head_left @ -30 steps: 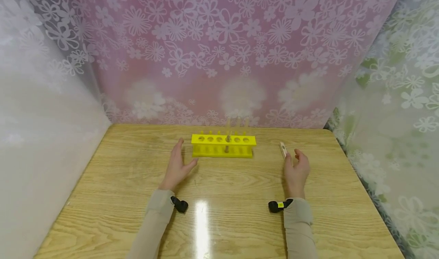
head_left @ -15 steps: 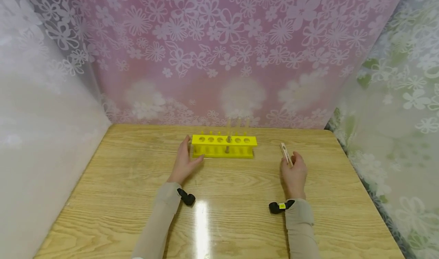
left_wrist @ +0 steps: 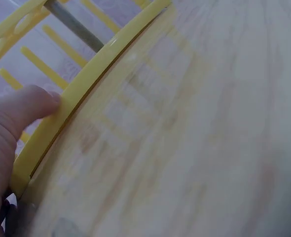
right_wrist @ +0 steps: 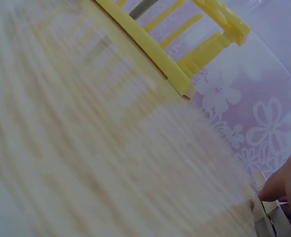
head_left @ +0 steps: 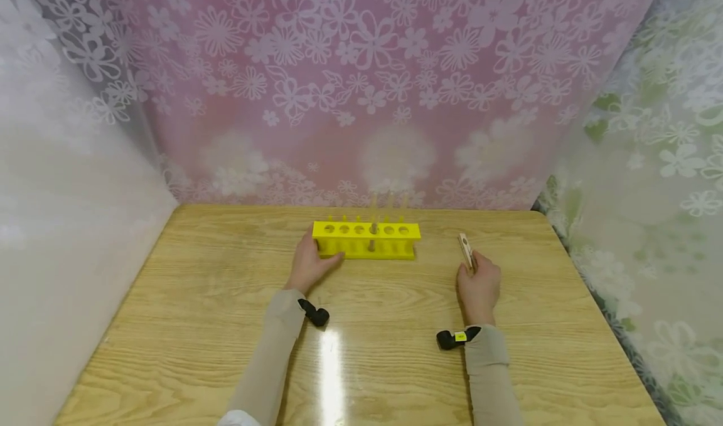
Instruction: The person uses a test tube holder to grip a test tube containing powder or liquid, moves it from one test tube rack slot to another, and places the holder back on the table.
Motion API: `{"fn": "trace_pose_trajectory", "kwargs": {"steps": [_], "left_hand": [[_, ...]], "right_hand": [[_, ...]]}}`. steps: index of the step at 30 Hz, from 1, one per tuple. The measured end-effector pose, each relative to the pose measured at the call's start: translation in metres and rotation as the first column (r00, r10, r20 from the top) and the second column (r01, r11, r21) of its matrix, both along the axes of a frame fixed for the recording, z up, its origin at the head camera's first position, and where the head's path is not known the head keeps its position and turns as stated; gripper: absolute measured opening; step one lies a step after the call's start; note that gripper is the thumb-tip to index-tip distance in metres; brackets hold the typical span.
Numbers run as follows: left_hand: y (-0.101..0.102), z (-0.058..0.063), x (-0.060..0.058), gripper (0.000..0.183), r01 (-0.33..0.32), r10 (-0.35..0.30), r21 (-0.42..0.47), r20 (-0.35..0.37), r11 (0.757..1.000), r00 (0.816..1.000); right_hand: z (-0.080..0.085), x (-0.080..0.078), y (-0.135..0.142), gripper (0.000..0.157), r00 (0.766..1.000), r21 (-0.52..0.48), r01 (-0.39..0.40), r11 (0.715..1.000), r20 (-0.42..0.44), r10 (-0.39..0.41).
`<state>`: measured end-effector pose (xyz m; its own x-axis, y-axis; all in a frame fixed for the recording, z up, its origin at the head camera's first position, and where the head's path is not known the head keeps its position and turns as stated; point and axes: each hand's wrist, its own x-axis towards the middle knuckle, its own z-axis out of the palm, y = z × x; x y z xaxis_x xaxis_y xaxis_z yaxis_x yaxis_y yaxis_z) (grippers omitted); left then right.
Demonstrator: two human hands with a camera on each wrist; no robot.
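A yellow test tube rack (head_left: pixel 366 231) stands near the back of the table. One glass tube (head_left: pixel 372 228) with a dark grey lower part sits upright in one of its holes. At the rack's left end my left hand (head_left: pixel 310 263) grips it, the thumb (left_wrist: pixel 39 98) lying on the front of the base; the other fingers are mostly hidden behind the end. To the right of the rack, my right hand (head_left: pixel 480 288) pinches a pale wooden clip, like a test tube holder (head_left: pixel 465 247), between thumb and fingers. In the right wrist view only part of that hand shows.
Behind the right half of the rack rise faint clear tube shapes (head_left: pixel 405 201), hard to make out. The wooden table (head_left: pixel 395 307) ends at a pink flowered curtain (head_left: pixel 361 100). Pale curtains hang at the left and right sides.
My left hand has moved right onto the end of the rack and taken hold of it. My right fingers have closed round the wooden test tube holder.
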<state>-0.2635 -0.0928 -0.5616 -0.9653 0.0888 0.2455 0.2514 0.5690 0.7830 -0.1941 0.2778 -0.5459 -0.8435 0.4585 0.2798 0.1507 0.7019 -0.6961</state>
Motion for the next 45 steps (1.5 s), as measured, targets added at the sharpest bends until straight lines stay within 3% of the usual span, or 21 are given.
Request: {"fn": "trace_pose_trajectory", "kwargs": {"steps": [4, 8, 16, 26, 38, 45], "left_hand": [[-0.0006, -0.0011, 0.0017, 0.076, -0.011, 0.012, -0.045, 0.030, 0.999, 0.999], [-0.0020, -0.0029, 0.0021, 0.078, -0.011, 0.012, -0.028, 0.041, 1.000, 0.999], [-0.0018, 0.0003, 0.0028, 0.077, -0.015, 0.017, -0.022, 0.066, 1.000, 0.998], [-0.0013, 0.0019, 0.0031, 0.077, -0.019, 0.019, -0.017, 0.056, 1.000, 0.998], [-0.0026, 0.0026, 0.0033, 0.080, -0.017, 0.018, -0.011, 0.082, 1.000, 0.997], [-0.0035, 0.0011, 0.0031, 0.079, -0.015, 0.015, -0.004, 0.081, 1.000, 0.997]], "right_hand": [[-0.0009, -0.0002, -0.0005, 0.039, 1.000, 0.010, 0.021, 1.000, 0.007, -0.021], [-0.0017, 0.0006, -0.0014, 0.036, 0.999, 0.014, 0.032, 0.999, 0.003, -0.032], [-0.0023, 0.0024, -0.0032, 0.033, 0.994, 0.030, 0.074, 0.997, -0.084, -0.071], [0.0031, 0.0068, -0.0066, 0.028, 0.991, 0.003, 0.128, 0.992, -0.027, -0.128], [0.0005, 0.0076, -0.0079, 0.026, 0.991, 0.028, 0.119, 0.992, 0.062, -0.121], [-0.0029, 0.0062, -0.0072, 0.025, 0.991, 0.049, 0.128, 0.991, 0.039, -0.130]]}}
